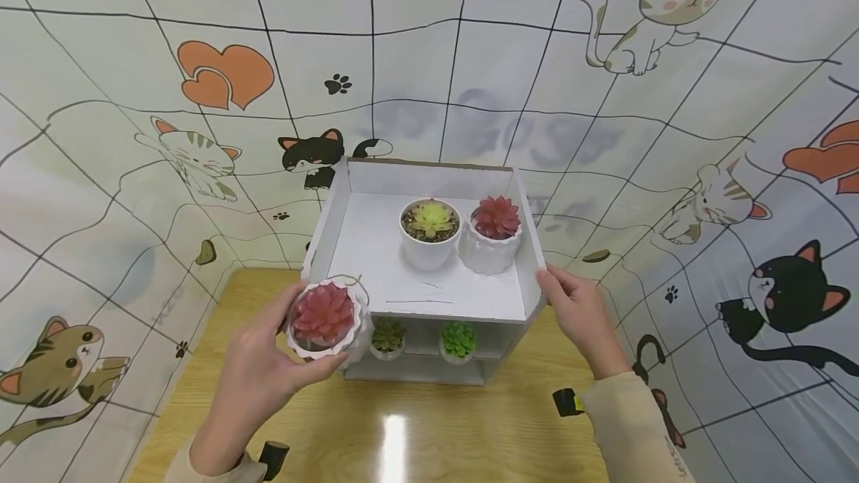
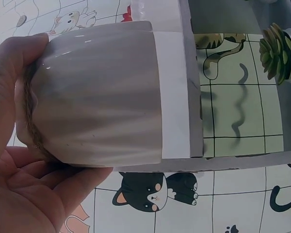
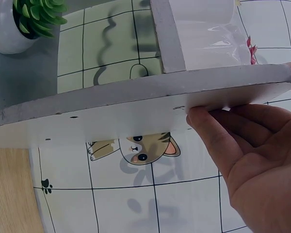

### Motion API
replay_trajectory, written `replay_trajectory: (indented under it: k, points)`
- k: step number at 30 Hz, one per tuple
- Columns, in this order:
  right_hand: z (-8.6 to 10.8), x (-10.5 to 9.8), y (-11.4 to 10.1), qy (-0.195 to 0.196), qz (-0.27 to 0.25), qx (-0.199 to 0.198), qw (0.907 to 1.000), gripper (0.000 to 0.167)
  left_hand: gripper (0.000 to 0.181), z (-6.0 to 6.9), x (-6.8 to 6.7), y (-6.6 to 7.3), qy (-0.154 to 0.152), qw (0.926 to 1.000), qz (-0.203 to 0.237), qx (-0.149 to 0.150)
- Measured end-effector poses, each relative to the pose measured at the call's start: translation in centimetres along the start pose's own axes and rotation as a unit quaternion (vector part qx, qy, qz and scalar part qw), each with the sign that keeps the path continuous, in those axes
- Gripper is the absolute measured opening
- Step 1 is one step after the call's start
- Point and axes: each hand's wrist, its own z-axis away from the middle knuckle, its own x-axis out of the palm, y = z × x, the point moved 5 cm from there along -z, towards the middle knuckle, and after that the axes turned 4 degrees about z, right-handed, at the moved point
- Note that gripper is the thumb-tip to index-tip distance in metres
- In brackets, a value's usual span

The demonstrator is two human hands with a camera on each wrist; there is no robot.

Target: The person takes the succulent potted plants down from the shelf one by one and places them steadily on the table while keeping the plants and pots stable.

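My left hand (image 1: 258, 367) grips a white scalloped pot (image 2: 97, 97) holding a red succulent (image 1: 323, 313). Twine circles the pot near its rim. The pot is at the front left corner of a white two-tier shelf (image 1: 369, 259); whether it touches the shelf I cannot tell. At the shelf's right side panel (image 3: 87, 114), my right hand (image 1: 579, 319) pinches the edge, thumb on one face and fingers on the other. On the top tier, a yellow-green succulent in a smooth white pot (image 1: 429, 252) stands beside a red succulent in a white scalloped pot (image 1: 491, 250).
The lower tier holds a dark green succulent (image 1: 388, 335) and a bright green succulent (image 1: 459, 340) in small pots. Beneath the shelf is a wooden table (image 1: 322, 431). Cat-patterned cloth (image 1: 416, 58) hangs behind and at both sides.
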Motion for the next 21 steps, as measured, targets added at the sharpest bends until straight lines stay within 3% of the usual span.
replay_trajectory:
  k: [14,21]
  points:
    - [0.0,0.1,0.2,0.0,-0.008,-0.002,1.0,0.059,0.091,1.3,0.3,-0.3,0.007,0.9998,0.011,0.017]
    - [0.0,0.1,0.2,0.003,-0.016,-0.007,0.9999,0.058,0.087,2.1,0.4,-1.0,0.014,0.9997,0.015,0.01]
